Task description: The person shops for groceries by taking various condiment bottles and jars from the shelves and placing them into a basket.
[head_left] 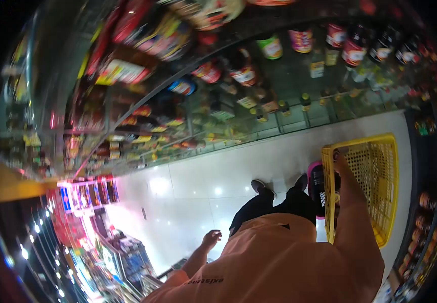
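My right hand (338, 157) grips the rim of a yellow plastic basket (387, 151) with a holed lattice wall, at the right side of my body. The basket stands out on its side in this view, and my forearm crosses in front of it. Close to my right foot, a black thing with a pink edge (313, 169) shows partly behind the basket and my leg. My left hand (212, 238) hangs loose by my left hip, fingers apart and slightly bent, holding nothing.
Glass shelves with bottles (355, 48) and jars (241, 70) run along the front, above the white tiled floor (193, 177). More jars fill a dark rack (428, 202) at the right. Far left, a display stand (132, 257) and bright shelving (89, 194) appear.
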{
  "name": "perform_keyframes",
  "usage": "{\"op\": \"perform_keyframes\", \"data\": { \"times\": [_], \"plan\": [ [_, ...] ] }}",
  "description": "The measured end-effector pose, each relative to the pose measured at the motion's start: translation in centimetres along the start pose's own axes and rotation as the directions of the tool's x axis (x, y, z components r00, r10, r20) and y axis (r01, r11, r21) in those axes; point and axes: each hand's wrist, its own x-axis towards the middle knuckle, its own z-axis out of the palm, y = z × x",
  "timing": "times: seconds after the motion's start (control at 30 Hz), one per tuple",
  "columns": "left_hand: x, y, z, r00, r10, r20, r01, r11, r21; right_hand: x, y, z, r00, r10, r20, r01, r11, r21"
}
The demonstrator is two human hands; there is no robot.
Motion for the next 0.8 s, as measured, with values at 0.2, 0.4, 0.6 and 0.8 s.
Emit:
{"op": "perform_keyframes", "data": {
  "times": [0.2, 0.4, 0.6, 0.8],
  "plan": [
    [0.4, -1.6, -0.3, 0.999, 0.04, 0.003, -0.04, 0.998, -0.042, -4.7, -6.1, -4.3, 0.979, 0.151, 0.135, -0.144, 0.988, -0.061],
    [1.7, -1.9, -1.5, 0.999, -0.018, 0.049, 0.019, 1.0, -0.023, -11.1, -10.6, -7.0, 0.929, 0.36, 0.079, -0.357, 0.933, -0.05],
    [11.2, -4.3, -4.9, 0.978, 0.201, 0.06, -0.185, 0.961, -0.206, -17.7, -9.6, -5.2, 0.988, -0.151, -0.032, 0.08, 0.682, -0.727],
    [16.7, 1.9, -13.3, 0.953, 0.304, -0.018, -0.3, 0.926, -0.23, -27.9, -20.6, -2.8, 0.892, 0.382, -0.242, -0.435, 0.871, -0.228]
  ]
}}
